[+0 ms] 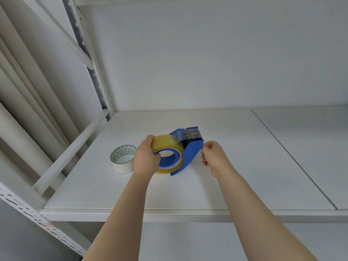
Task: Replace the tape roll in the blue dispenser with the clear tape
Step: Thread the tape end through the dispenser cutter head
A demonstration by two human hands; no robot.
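The blue dispenser (190, 155) stands on the white shelf (244, 166) near its middle. A yellowish clear tape roll (165, 143) sits on the dispenser's blue hub, and a strip of tape runs from it up to the front blade end. My left hand (146, 157) grips the roll from its left side. My right hand (214, 157) has its fingers closed at the dispenser's right edge; whether they pinch the dispenser or the tape is hidden. A white tape roll (123, 159) with a green triangle pattern inside lies on the shelf, left of my left hand.
The shelf's front edge (188, 215) runs across below my forearms. A white wall closes the back. Metal rack posts and a diagonal rail (75, 147) border the left side. A seam (293, 159) splits the shelf board on the right.
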